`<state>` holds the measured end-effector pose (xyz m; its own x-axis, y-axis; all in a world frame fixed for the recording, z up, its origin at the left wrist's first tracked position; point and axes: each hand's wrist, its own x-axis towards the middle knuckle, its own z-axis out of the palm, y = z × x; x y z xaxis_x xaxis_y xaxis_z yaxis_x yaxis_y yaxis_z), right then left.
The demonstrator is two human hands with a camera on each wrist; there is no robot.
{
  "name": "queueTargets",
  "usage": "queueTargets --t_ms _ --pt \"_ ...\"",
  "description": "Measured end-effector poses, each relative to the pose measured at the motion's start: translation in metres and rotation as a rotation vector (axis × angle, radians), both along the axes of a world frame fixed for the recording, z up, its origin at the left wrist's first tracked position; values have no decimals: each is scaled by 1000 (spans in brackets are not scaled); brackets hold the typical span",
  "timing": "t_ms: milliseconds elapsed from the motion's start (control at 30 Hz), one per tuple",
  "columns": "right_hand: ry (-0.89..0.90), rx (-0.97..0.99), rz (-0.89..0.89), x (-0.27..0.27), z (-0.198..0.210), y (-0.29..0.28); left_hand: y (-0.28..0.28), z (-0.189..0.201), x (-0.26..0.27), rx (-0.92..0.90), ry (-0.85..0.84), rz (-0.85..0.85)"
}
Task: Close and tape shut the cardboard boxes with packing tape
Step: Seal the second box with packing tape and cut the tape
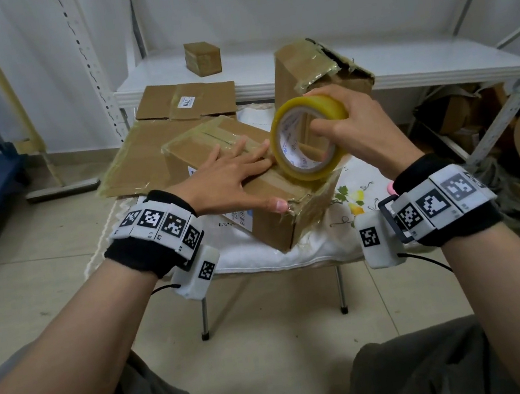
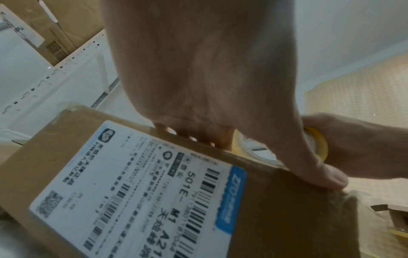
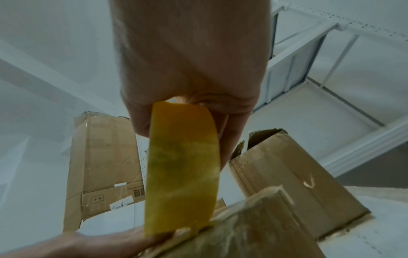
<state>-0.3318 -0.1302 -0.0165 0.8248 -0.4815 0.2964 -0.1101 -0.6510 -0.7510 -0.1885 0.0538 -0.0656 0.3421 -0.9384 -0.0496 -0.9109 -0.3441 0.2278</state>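
Note:
A brown cardboard box [image 1: 273, 228] with a shipping label [image 2: 132, 183] lies tilted on a small cloth-covered table [image 1: 294, 255]. Its top flaps are down under glossy tape. My left hand [image 1: 239, 179] lies flat on the box top with straight fingers, the thumb at the near corner. In the left wrist view, the left hand [image 2: 209, 104] presses along the box's upper edge. My right hand [image 1: 342, 127] grips a yellow roll of packing tape [image 1: 306, 107], which stands on edge at the right end of the box top. The right wrist view shows the tape roll [image 3: 183, 165] touching the box [image 3: 253, 227].
A second box [image 1: 310, 71] with a torn, partly open top stands upright just behind the tape roll. Flattened cardboard [image 1: 184, 103] lies behind the table on the left. A white shelf [image 1: 402, 74] behind holds a small box [image 1: 202, 58]. More cardboard is piled on the floor at right.

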Motion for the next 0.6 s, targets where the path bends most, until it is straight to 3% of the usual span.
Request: queueTargets --t_ms 167,367,600 --pt "-148 71 -21 2 -10 -3 2 9 -12 -45 86 -36" --pt "-346 130 -14 5 -17 2 -10 2 -20 -74 -24 8" --pt "-271 131 163 -7 -27 8 -11 -4 -22 -55 -106 1"
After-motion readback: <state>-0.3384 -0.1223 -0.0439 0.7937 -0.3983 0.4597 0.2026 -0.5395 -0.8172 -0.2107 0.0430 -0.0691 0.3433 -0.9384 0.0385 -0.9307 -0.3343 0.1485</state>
